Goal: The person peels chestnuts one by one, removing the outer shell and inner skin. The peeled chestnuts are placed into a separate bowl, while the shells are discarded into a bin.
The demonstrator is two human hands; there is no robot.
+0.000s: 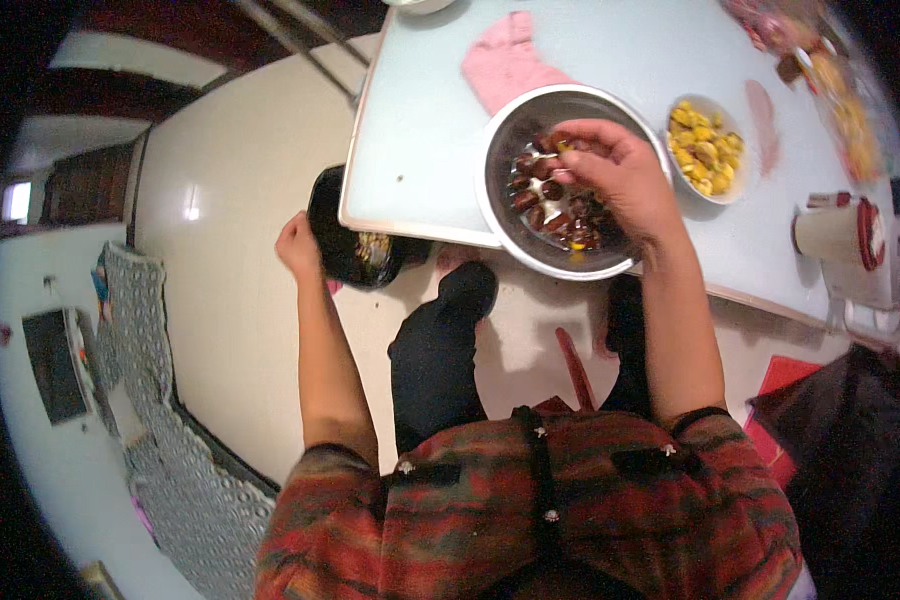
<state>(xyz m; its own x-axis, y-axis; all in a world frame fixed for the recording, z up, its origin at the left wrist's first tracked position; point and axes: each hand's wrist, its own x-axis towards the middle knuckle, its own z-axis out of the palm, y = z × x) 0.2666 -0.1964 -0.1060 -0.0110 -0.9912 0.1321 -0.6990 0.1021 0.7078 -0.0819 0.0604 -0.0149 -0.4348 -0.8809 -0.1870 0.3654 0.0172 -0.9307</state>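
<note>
A steel bowl (499, 217) sits at the table's near edge, its rim jutting past it. In it lie several wet, dark brown pieces (525, 201) that look like chestnuts, with shiny liquid and a few yellow bits. My right hand (615, 161) reaches into the bowl with thumb and fingers drawn together. Blur hides whether a piece is between the fingertips. Off the table's left corner, my left hand (298, 246) is curled at the side of a black plastic container (337, 259). Pale yellowish scraps (373, 251) show inside this container, which is partly under the tabletop.
Right of the steel bowl stands a white bowl (726, 196) of yellow pieces (701, 146). A pink cloth (514, 67) lies behind. Plastic-bagged items (832, 97) and a cup with a red rim (832, 234) line the table's right. My legs (439, 352) are beneath.
</note>
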